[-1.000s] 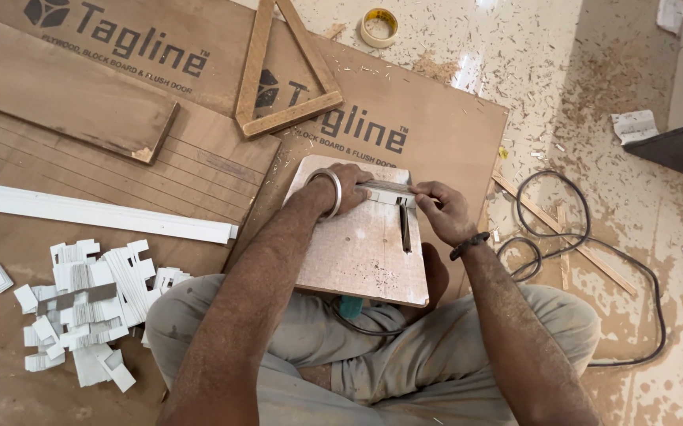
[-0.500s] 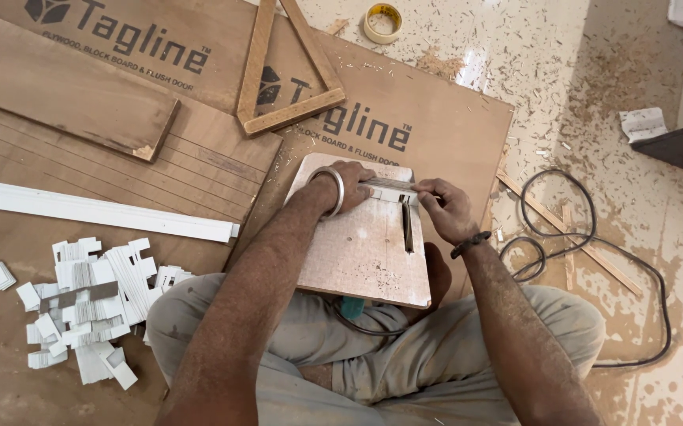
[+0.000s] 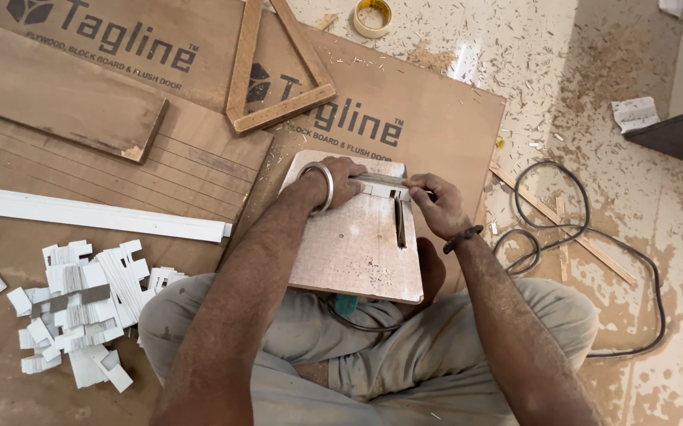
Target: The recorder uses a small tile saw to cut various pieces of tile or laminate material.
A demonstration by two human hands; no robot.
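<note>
A small pale board (image 3: 353,248) with a narrow slot (image 3: 399,223) rests over my crossed legs. Across its far edge lies a thin white strip (image 3: 385,184). My left hand (image 3: 340,179), a metal bangle on the wrist, presses on the strip's left part. My right hand (image 3: 436,203) pinches the strip's right end just past the slot. A dark band sits on my right wrist.
A pile of several short white cut pieces (image 3: 81,304) lies at my left knee, with a long white strip (image 3: 93,213) beyond it. Plywood sheets (image 3: 404,118), a wooden triangle frame (image 3: 274,75), a tape roll (image 3: 373,16) and a black cable (image 3: 594,237) surround me amid sawdust.
Both hands stay on the strip at the board's far edge; no clear movement apart from a slight camera shift.
</note>
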